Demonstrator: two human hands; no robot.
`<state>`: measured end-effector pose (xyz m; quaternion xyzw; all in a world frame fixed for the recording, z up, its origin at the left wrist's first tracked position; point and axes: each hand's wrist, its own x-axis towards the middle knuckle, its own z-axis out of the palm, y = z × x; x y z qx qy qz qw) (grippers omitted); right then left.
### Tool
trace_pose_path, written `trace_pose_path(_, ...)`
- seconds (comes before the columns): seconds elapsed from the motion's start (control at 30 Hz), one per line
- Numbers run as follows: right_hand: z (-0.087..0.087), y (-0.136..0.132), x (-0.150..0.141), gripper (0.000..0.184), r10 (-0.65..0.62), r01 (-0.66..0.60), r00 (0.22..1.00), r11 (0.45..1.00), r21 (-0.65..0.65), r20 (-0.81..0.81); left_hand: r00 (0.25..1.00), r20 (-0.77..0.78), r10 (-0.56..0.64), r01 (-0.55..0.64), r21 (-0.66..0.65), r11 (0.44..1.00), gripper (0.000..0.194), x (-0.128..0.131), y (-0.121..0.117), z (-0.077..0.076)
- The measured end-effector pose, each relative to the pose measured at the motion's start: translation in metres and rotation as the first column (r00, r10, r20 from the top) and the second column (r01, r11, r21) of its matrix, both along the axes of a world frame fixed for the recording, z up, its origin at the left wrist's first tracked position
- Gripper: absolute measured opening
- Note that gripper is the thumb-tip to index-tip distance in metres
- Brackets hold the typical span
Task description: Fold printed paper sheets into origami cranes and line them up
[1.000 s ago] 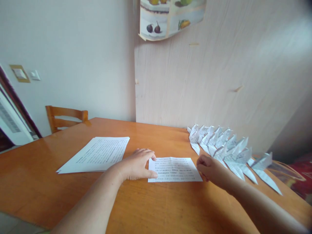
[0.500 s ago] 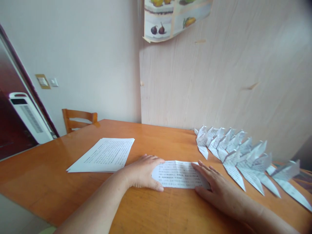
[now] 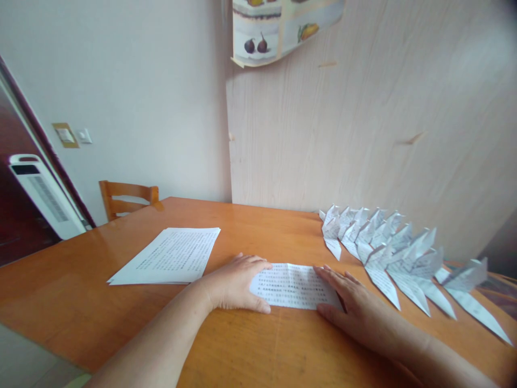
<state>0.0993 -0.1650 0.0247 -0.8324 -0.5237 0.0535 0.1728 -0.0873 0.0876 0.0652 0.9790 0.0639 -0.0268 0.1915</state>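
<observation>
A folded sheet of printed paper (image 3: 288,285) lies crosswise on the table in front of me, now a low rectangle with lines of text on top. Over its left end rests my left hand (image 3: 238,284), thumb stretched along the near edge and fingers along the far one. My right hand (image 3: 343,293) lies over the right end the same way, thumb apart from the fingers. Both hands are open and touch the paper, covering its two ends.
A stack of printed sheets (image 3: 167,256) lies to the left on the wooden table (image 3: 250,345). Several folded paper pieces (image 3: 379,264) with raised points stand in rows at the right. A wooden chair (image 3: 129,196) is at the far left edge, and a wall stands behind.
The camera view has shifted slightly, so the scene sits a little further left and higher. Both hands stay at the ends of the folded paper, with hardly any visible movement.
</observation>
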Motion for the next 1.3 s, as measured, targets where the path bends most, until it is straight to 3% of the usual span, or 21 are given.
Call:
trace_pose_path(0.23, 0.009, -0.003, 0.002, 0.078, -0.025, 0.025, 0.999, 0.999, -0.028, -0.025, 0.999, -0.027, 0.025, -0.025, -0.007, 1.0, 0.093, -0.001, -0.001, 0.002)
trace_pose_path(0.57, -0.003, -0.007, 0.014, 0.08, -0.04, 0.04, 0.999, 0.999, -0.024, -0.005, 0.999, -0.033, 0.034, -0.035, -0.03, 0.999, 0.091, 0.0, -0.002, 0.003)
trace_pose_path(1.3, -0.01, -0.008, 0.018, 0.071, -0.066, 0.067, 0.997, 0.997, -0.042, 0.034, 1.0, -0.021, 0.014, -0.014, -0.015, 1.0, 0.09, 0.001, -0.002, 0.003)
